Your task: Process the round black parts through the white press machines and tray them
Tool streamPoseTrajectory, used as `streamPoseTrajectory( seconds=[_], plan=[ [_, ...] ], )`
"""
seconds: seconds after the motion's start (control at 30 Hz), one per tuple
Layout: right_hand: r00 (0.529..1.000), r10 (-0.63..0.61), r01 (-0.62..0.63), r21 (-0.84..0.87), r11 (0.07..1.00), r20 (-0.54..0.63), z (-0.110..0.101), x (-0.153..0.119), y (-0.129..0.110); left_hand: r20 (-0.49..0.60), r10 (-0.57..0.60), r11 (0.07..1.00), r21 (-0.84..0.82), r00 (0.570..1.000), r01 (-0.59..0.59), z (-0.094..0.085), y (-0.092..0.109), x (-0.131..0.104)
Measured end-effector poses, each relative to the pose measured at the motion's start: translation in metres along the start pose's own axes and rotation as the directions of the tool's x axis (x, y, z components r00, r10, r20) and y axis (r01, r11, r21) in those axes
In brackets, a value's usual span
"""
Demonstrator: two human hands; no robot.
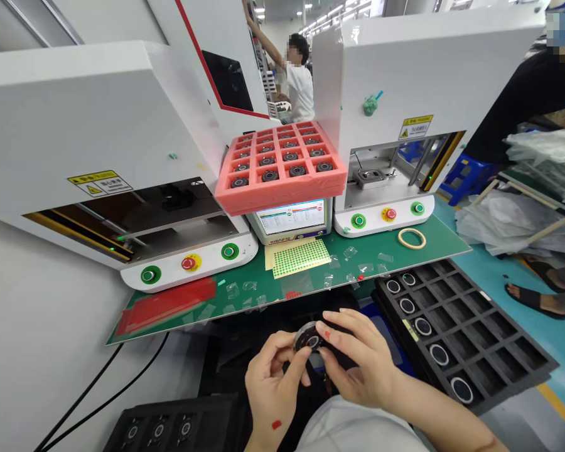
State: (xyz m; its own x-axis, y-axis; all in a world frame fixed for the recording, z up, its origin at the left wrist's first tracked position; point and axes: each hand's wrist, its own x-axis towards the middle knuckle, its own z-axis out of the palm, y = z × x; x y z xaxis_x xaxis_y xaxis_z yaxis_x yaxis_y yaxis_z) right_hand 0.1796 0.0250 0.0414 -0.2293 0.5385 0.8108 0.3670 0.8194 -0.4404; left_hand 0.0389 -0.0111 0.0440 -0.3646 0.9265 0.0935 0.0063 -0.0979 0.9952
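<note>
A round dark part (pixel 309 338) with a ringed centre is held up between both hands, over the lap. Fingers and thumb of my left hand (pixel 277 376) grip it from the left side. My right hand (pixel 358 358) pinches its right edge, the index finger lying on top. A small red piece sticks to my right index finger, and another red piece is on my left wrist. To the right lies a black compartment tray (pixel 471 320) with several ringed round parts in its left column. A second black tray (pixel 207 417) at the lower left holds ringed parts too.
Behind the green table edge (pixel 263 307), a pink foam tray (pixel 282 194) of round parts rests on a monitor (pixel 292 220). White machines (pixel 169 157) with buttons flank it. Green dot stickers (pixel 301 257), red sheets (pixel 169 304), a tape ring (pixel 411 238) and clear film scraps lie there. Two people are beyond.
</note>
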Motion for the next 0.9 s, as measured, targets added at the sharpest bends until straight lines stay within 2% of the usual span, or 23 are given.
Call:
streamPoseTrajectory(
  seconds=[0.27,0.47,0.63,0.77,0.83,0.9],
  plan=[
    [0.995,-0.007,0.004,0.030,1.000,0.096,0.011,-0.008,0.003,-0.096,-0.065,0.997,0.035,0.993,0.068,-0.001,-0.005,0.002],
    [0.999,0.028,-0.031,0.077,0.997,0.038,0.005,-0.009,0.011,-0.044,-0.060,0.996,0.069,0.997,0.063,0.002,-0.009,0.005],
    [0.998,0.030,-0.036,0.131,0.991,0.050,0.000,-0.010,0.016,0.006,-0.076,0.997,0.020,0.997,0.076,0.005,-0.011,0.009],
    [0.998,-0.039,0.025,0.272,0.962,0.045,0.009,-0.034,0.035,0.028,-0.097,0.995,0.014,0.995,0.096,-0.005,-0.024,0.019],
    [0.989,0.057,-0.090,0.243,0.966,0.139,0.026,-0.058,0.056,0.040,-0.123,0.990,0.069,0.992,0.120,-0.014,-0.039,0.032],
    [0.926,0.297,-0.325,0.094,0.941,0.232,0.050,-0.090,0.085,0.052,-0.164,0.978,0.142,0.985,0.156,-0.025,-0.059,0.051]
  ],
)
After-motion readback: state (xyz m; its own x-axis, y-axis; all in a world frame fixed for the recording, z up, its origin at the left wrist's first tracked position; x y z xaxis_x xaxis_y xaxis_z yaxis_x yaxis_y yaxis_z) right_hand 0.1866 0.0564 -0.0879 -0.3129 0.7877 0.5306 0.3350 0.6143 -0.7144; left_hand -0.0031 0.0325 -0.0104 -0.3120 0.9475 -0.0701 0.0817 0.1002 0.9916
